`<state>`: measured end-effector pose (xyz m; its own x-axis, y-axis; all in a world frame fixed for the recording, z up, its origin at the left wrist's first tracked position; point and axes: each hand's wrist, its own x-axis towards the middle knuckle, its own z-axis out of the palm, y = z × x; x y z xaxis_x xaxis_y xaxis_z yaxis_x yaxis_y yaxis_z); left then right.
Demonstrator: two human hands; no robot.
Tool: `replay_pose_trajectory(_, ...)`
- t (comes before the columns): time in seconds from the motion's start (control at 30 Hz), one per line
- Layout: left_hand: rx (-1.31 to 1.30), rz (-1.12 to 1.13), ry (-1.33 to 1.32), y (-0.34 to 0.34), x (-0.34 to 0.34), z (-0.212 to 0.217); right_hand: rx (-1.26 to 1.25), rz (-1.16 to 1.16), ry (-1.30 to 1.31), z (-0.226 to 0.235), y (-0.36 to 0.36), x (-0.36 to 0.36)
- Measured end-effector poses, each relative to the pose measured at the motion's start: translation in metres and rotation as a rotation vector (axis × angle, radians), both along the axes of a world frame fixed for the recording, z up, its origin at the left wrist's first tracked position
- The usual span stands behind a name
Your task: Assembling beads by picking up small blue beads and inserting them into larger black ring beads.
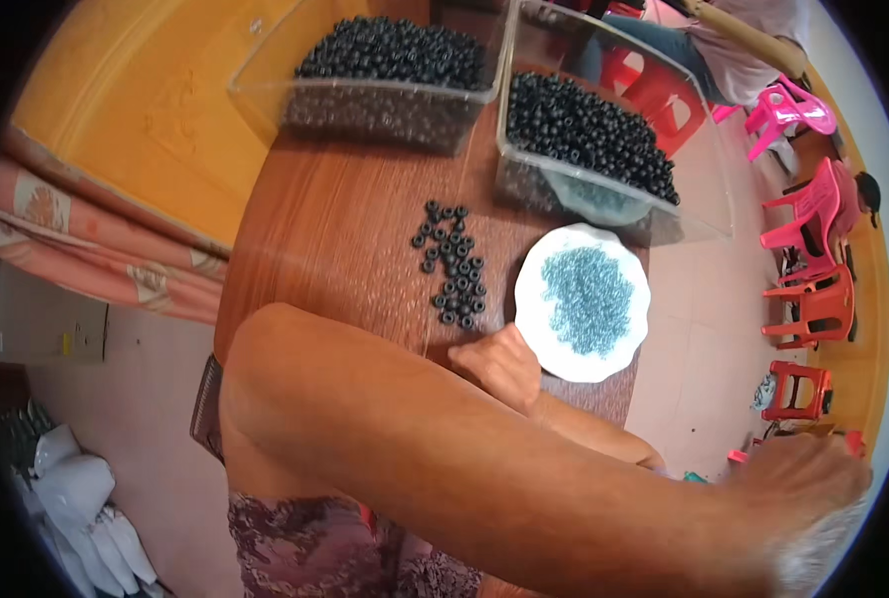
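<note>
My left forearm crosses the picture from a bent elbow at the left. At its end, at the lower right, my left hand (pixel 798 478) is raised and slightly blurred, its fingers curled in. Beneath that arm, my right hand (pixel 504 369) rests low at the table's near edge, fingers closed; what it holds, if anything, is hidden. It lies against the left rim of a white scalloped plate (pixel 530 334) bearing a heap of tiny blue-grey beads (pixel 589 299). Just beyond the hand, loose black ring-shaped beads (pixel 454 264) are scattered on the brown wooden table (pixel 315 219).
Two clear plastic bins, a left one (pixel 365 120) and a right one (pixel 704 209), stand at the back, heaped with black beads. Pink and red chairs (pixel 813 309) line the right side. A seated person (pixel 743 50) is at the upper right. A patterned curtain (pixel 96 234) hangs at left.
</note>
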<state>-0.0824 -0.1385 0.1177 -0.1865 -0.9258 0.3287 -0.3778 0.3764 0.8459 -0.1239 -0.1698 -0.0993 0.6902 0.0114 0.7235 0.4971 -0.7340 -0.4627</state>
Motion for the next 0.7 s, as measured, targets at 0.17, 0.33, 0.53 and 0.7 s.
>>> replay_pose_trajectory(0.17, -0.003, 0.074, -0.207, 0.019, 0.044, -0.037, -0.004, -0.057, 0.066, -0.006, -0.003, 0.0)
replay_pose_trajectory(0.33, 0.169, 0.895, 0.126, 0.089, 0.12, -0.11, -0.044, 0.135, -0.007, 0.002, 0.004, -0.002)
replay_pose_trajectory(0.53, 0.109, 1.136, -0.038, 0.132, 0.098, -0.19, -0.019, 0.249, -0.072, 0.003, 0.016, -0.005)
replay_pose_trajectory(0.7, 0.057, 1.089, -0.122, 0.116, 0.08, -0.205, -0.02, 0.249, -0.052, 0.001, 0.019, -0.007)
